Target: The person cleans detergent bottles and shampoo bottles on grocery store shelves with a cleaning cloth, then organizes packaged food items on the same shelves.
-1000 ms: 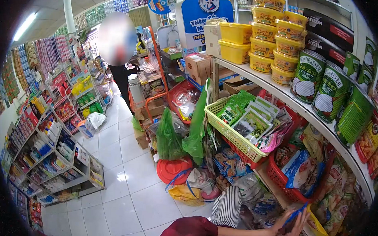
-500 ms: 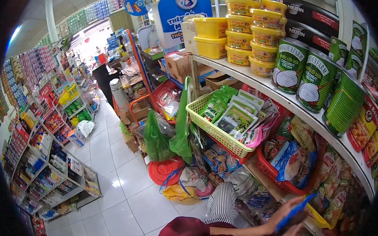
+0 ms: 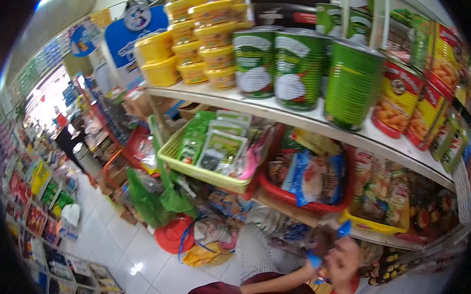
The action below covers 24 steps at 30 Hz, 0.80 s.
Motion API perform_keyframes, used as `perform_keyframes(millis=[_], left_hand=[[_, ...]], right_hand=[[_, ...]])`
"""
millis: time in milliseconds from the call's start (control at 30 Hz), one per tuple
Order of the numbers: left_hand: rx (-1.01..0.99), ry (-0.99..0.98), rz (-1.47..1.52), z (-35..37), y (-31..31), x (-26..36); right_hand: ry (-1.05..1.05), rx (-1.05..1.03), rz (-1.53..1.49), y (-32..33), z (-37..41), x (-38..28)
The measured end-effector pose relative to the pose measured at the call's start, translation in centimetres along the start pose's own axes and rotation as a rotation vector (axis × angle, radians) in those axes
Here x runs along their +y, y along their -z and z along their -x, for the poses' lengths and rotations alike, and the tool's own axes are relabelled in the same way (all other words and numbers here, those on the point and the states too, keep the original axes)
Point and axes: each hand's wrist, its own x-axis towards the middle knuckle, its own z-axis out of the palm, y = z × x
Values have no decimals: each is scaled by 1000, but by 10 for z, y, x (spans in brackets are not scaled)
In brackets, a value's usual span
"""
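Note:
A packet with blue ends and a brownish middle (image 3: 323,242) is between my hands in front of the lower shelf, blurred by motion. My left hand (image 3: 315,269) reaches in from the left and is closed on the packet's lower end, its fingers partly hidden. My right hand (image 3: 345,258) lies over the packet's right side with bent fingers gripping it. Just beyond are a yellow basket (image 3: 367,226) of seasoning packets and a red basket (image 3: 306,201) filled with blue and clear packets.
Above runs a white shelf (image 3: 206,95) with green coconut cream cans (image 3: 298,71) and yellow margarine tubs (image 3: 218,58). A pale green basket (image 3: 203,177) hangs left of the red one. Green plastic bags (image 3: 145,198) and a red lid (image 3: 175,235) are lower left.
My view has turned right and moved nearer the shelves. The packet has turned, showing its brownish middle. My right hand, earlier below it, has come up over it.

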Motion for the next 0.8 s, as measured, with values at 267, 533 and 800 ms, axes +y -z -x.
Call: perform_keyframes(millis=[267,533,800], left_hand=[[222,-101,105,2,-9,19],[350,-456,-397,13,-34,42],[251,-466,-385,31,-15,45]], right_hand=[[56,-132,140,4,-10,10],[-414,58,-142,-27,16,-12],[-259,155,-158,-35,27,-26]])
